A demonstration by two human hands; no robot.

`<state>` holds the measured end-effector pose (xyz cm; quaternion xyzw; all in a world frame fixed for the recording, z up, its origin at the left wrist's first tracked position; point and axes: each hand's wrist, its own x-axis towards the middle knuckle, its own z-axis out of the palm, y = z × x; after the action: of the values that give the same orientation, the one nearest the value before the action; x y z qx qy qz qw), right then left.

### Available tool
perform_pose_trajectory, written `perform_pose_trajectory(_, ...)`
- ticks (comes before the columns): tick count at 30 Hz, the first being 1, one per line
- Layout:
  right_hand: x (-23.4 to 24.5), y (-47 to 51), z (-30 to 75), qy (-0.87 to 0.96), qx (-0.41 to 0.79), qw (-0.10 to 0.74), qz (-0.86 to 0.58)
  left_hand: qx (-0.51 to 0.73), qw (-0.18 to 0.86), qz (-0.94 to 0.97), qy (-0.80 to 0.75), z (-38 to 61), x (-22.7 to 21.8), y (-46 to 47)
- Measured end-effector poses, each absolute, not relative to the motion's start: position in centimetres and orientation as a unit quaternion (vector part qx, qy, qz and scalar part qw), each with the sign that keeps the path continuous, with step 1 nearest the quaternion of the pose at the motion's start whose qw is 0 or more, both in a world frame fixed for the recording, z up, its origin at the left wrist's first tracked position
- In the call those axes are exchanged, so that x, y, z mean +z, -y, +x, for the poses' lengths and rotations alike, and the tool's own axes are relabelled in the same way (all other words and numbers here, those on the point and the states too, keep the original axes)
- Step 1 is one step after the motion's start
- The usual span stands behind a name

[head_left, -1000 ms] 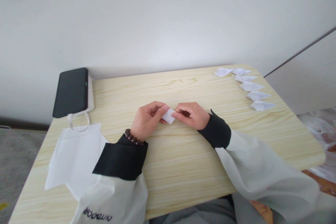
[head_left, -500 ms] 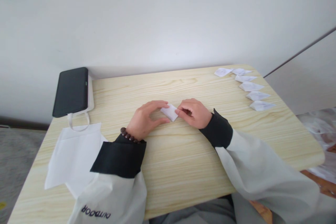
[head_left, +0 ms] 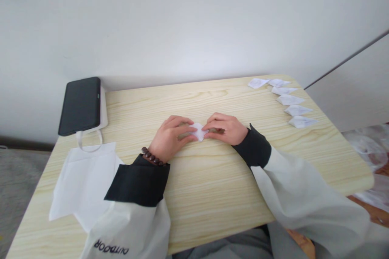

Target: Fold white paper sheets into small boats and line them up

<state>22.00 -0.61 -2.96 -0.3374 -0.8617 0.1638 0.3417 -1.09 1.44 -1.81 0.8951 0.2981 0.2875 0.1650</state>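
left hand and right hand are pinching small folded paper, each grip closed on it; it is showing between them, mid-surface; folded pieces are lying far right

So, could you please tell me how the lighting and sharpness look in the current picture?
In the head view, the light is soft, with a brighter patch on the wall; in the head view, the folded paper between the left hand and right hand looks washed out, its creases hard to read.
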Motion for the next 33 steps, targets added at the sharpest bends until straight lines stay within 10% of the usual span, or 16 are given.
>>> perform_pose_trajectory(33,-2.3,1.5,19.3,0.777,0.141,0.304,-0.533,0.217,0.165,0.881,-0.387,0.3,-1.3,-0.8)
